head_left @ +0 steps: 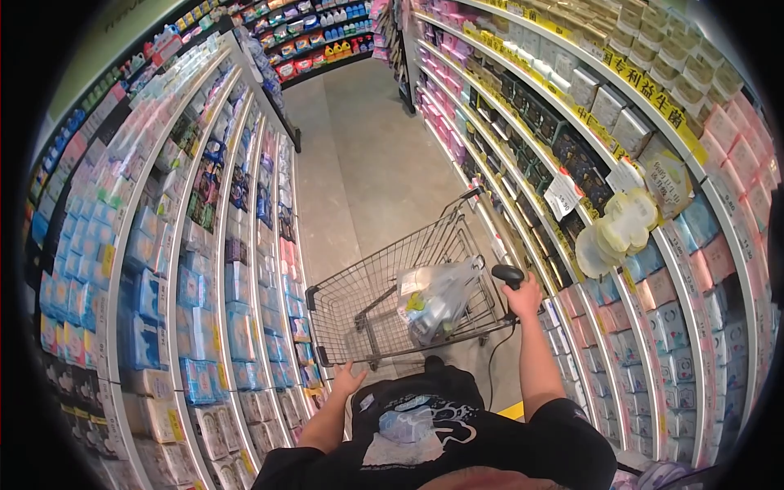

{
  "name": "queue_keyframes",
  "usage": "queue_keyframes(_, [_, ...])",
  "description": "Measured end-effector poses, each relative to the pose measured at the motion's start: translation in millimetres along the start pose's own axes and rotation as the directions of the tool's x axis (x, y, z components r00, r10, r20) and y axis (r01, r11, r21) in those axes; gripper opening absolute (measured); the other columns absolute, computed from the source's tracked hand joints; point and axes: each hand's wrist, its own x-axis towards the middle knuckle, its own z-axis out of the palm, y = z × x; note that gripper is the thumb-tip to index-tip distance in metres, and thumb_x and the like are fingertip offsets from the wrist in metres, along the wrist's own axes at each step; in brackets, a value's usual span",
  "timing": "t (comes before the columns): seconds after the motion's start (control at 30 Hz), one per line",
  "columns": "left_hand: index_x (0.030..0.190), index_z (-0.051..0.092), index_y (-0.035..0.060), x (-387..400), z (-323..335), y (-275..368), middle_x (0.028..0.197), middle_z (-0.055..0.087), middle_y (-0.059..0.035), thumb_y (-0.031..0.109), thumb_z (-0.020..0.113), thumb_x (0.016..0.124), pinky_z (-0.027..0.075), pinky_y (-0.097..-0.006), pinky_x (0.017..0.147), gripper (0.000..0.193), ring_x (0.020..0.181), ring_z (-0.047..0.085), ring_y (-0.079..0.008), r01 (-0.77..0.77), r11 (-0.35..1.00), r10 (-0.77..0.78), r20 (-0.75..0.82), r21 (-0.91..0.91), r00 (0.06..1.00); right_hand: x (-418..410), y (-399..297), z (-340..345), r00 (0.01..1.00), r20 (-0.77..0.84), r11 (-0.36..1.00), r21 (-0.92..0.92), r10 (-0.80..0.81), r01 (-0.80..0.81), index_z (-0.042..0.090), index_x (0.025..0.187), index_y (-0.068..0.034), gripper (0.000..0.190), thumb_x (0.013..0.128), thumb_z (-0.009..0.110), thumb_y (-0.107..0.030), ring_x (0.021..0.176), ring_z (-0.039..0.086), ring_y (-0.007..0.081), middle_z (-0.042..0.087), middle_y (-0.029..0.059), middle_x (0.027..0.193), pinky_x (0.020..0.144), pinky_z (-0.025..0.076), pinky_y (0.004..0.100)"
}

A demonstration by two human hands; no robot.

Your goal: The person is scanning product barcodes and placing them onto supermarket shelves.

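A wire shopping cart (367,278) stands turned sideways in the aisle before me. My right hand (524,296) is closed around its handle, just beside a rounded black end piece (508,275). A thin black cable (493,355) hangs below that hand. Inside the basket sits a translucent plastic bag (438,297) filled with packaged goods, which I cannot make out singly. My left hand (350,378) is low beside the cart's near left corner, fingers apart and holding nothing. Whether its fingertips touch the wire is unclear.
Shelves of blue and pink packs (202,340) line the left. The right-hand shelves (640,361) hold boxes and soft packs, with price tags (562,195) and a yellowish hanging sign (617,233) jutting out. Grey floor (361,141) runs to detergent shelves (324,46) at the far end.
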Motion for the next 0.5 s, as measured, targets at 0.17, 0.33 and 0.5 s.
queue_keyframes(0.17, [0.155, 0.039, 0.0109, 46.8, -9.7, 14.3, 0.15, 0.023, -0.0497, 0.06, 0.069, 0.084, 0.032, -0.047, 0.12, 0.092, 0.147, 0.024, -0.0546, -0.008, 1.0, 0.007, 0.065, 0.017, 0.998, 45.8, -21.4, -3.0, 0.999, 0.042, 0.999, 0.042, -0.02, 0.018, 0.078, 0.106, -0.003, 0.06, 0.072, 0.075, -0.052, 0.14, 0.042, 0.0388, 0.04, 0.0203, 0.158, 0.116, 0.031, 0.0519])
queue_keyframes(0.33, [0.156, 0.038, 0.0104, 91.6, -26.7, 35.0, 0.147, 0.027, -0.0504, 0.061, 0.069, 0.084, 0.034, -0.0479, 0.119, 0.093, 0.149, 0.02, -0.0539, -0.012, 1.0, 0.012, 0.092, -0.003, 0.996, 70.8, -34.5, 4.3, 0.995, 0.099, 1.0, -0.022, 0.002, 0.0, 0.079, 0.107, -0.006, 0.061, 0.071, 0.077, -0.056, 0.141, 0.04, 0.0389, 0.035, 0.0199, 0.161, 0.116, 0.029, 0.0517])
queue_keyframes(0.5, [0.155, 0.039, 0.0115, 142.0, -42.2, 40.2, 0.151, 0.019, -0.0502, 0.058, 0.069, 0.084, 0.044, -0.049, 0.111, 0.09, 0.137, 0.042, -0.0545, -0.006, 0.996, 0.004, 0.019, 0.086, 1.0, 96.7, -51.7, 10.1, 0.995, 0.1, 1.0, -0.027, 0.014, -0.012, 0.079, 0.108, -0.007, 0.063, 0.071, 0.077, -0.058, 0.142, 0.04, 0.0394, 0.035, 0.0196, 0.161, 0.117, 0.03, 0.052])
